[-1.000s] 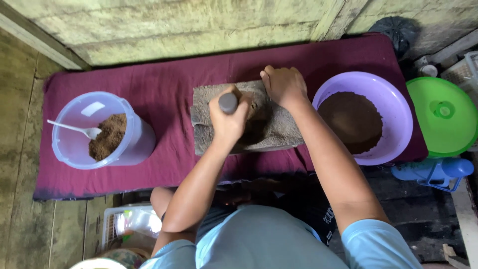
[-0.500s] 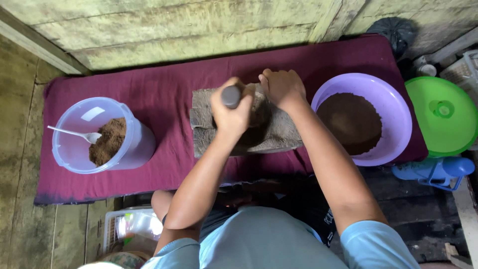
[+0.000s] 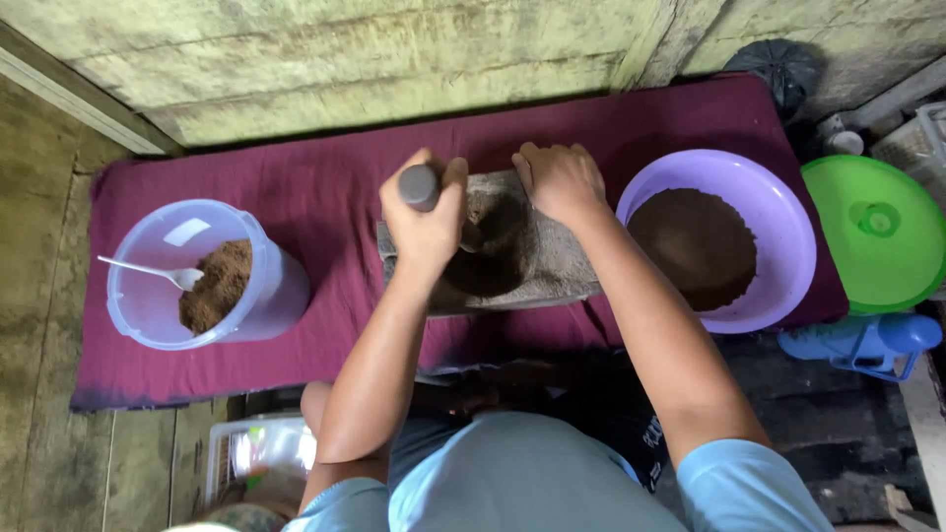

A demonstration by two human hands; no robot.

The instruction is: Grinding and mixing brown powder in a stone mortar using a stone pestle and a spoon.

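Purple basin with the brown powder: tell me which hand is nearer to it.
Right. The right hand rests on the far edge of the stone slab, just left of the purple basin. The left hand holds the stone roller at the slab's other end, farther away.

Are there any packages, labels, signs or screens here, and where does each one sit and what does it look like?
No signs or screens show, and no label is clear enough to make out.
Clear plastic box: bottom left by the person's knee, rectangular, colourful contents blurred.
Clear tub: left on the maroon cloth, round, holding brown powder and a white spoon.
Blue bottle: lower right, lying on its side.
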